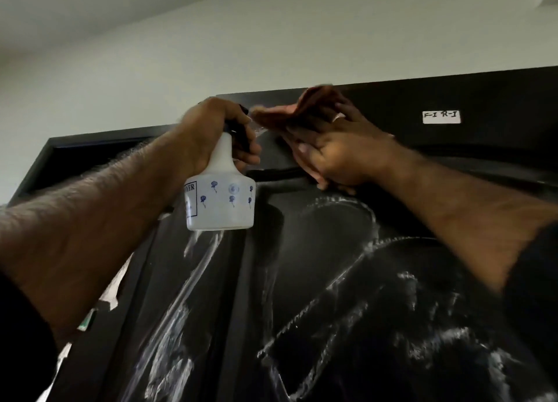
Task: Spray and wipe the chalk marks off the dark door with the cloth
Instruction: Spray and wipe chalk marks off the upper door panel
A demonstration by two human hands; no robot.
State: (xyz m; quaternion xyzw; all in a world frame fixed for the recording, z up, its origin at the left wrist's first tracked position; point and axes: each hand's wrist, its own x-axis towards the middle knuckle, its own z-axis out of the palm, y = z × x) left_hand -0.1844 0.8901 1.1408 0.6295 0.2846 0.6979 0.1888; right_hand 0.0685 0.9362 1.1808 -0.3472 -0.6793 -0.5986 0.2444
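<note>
Near the top edge of the door (377, 296) we record one brownish cloth (305, 108), pressed flat to the dark panel just below the door's upper rail. Our right hand (335, 150) lies on it with fingers straight and spread, palm toward the door; the cloth's upper corner folds up past the fingertips and is blurred.

Just left of the cloth, in front of the door, we hold one spray bottle (222, 190): a white, translucent body with small blue printed figures and a boxed label of which only some letters can be read. Our left hand (217, 129) grips its dark head, fingers curled round the neck and trigger, the nozzle pointing at the cloth and nearly touching it. The bottle hangs upright below the fist, not resting on anything.

Below the cloth, on the door's face, we list chalk marks (332, 280): white strokes in a broad curve beneath the right hand, long straight lines crossing the panel, and smeared patches lower right. Under the bottle, long pale streaks (193, 280) slant down the door's left part.

Right of the cloth, high on the door, sits one small white label (441, 117) with handwritten letters.

Above and left of the door we note a pale wall (120, 78).
</note>
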